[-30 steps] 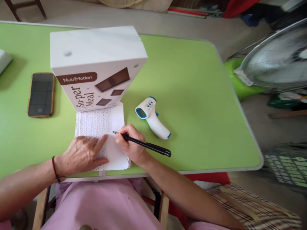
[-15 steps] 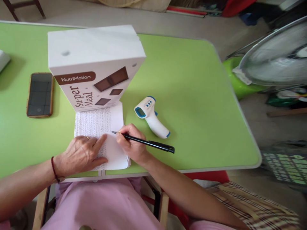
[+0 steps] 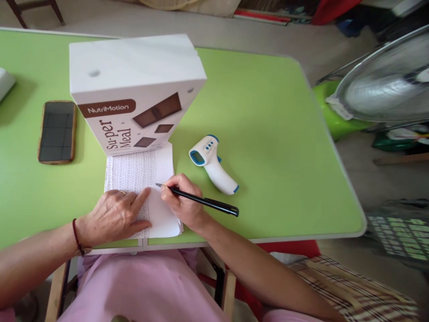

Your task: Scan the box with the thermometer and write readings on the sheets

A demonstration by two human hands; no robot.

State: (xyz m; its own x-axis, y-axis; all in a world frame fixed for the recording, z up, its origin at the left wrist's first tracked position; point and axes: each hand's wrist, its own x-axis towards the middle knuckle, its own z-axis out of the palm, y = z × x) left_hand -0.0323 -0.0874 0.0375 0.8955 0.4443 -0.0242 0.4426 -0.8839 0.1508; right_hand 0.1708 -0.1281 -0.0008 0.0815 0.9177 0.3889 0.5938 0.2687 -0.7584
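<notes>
A sheaf of paper covered on its left part with dense handwriting lies at the table's near edge. Flat on it rests my left hand, fingers and thumb stretched out, pressing the sheet. My right hand pinches a black pen, its tip at the edge of the written lines, its back end slanting right. A white box labelled NutriMotion stands upright at the paper's far edge and hides what is behind. Right of the paper lies a white and blue infrared thermometer.
A phone in a brown case lies left of the box on the green table. The corner of a white object shows at the far left. Beyond the table's right edge stands a fan. A plaid cloth is at lower right.
The pen's back end has swung slightly left and down while its tip stays at about the same spot. My left hand holds still. The whole view has shifted very slightly.
</notes>
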